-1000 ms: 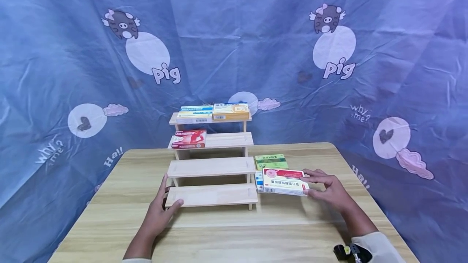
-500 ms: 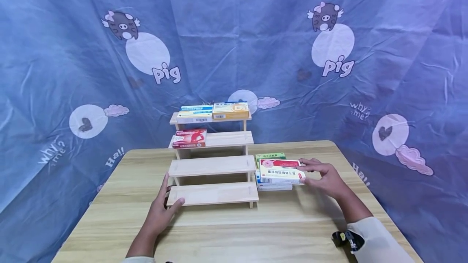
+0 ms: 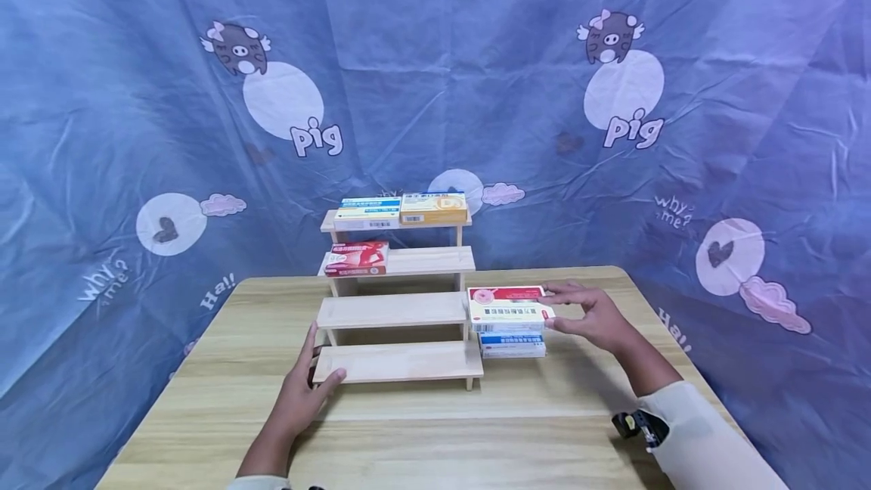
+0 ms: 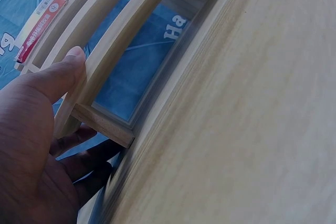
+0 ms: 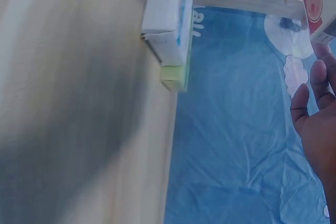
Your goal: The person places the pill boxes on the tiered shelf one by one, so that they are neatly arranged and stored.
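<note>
A pale wooden stepped shelf [image 3: 398, 364] stands on the table. My left hand [image 3: 299, 392] grips its lower left end, the thumb on the bottom step and the other fingers round the side. In the left wrist view, that thumb [image 4: 71, 72] lies against the step's edge. My right hand [image 3: 588, 316] pinches a red-and-white medicine box [image 3: 510, 312] by its right end, held in the air beside the third step. Below it on the table lies a blue-and-white medicine box [image 3: 512, 345]. A green medicine box [image 5: 175, 77] shows behind that one only in the right wrist view.
On the top step sit a white-and-blue box [image 3: 367, 212] and a yellow-and-white box [image 3: 434, 208]. A red medicine box [image 3: 357, 258] occupies the left of the step below. Behind the wooden table [image 3: 408, 445] hangs a blue printed cloth [image 3: 435, 97].
My right hand has raised the red-and-white medicine box and brought it left, towards the shelf, over the boxes on the table. The left hand keeps its grip on the shelf.
</note>
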A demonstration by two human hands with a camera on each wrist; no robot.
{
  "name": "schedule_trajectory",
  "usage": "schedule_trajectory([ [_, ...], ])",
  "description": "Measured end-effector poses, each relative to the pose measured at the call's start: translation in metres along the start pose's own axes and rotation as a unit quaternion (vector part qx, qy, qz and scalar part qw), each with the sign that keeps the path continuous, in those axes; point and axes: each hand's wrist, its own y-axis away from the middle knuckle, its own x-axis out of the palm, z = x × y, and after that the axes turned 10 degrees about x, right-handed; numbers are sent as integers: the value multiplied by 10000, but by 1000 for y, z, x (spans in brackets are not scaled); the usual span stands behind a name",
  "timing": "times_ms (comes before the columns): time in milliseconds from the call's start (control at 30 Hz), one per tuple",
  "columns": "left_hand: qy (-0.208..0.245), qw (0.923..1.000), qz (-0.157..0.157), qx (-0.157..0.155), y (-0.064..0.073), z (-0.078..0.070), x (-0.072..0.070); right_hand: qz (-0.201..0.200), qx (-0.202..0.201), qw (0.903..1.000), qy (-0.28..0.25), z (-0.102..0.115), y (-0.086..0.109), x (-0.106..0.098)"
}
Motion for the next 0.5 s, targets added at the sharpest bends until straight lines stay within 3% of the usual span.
schedule_trajectory([
  [300, -28, 9999, 25, -94, 0, 0, 1, 78, -112, 9998, -115, 15, -12, -6],
  [500, 71, 9999, 55, -96, -1, -3, -1, 137, 76, 9997, -200, 26, -21, -7],
])
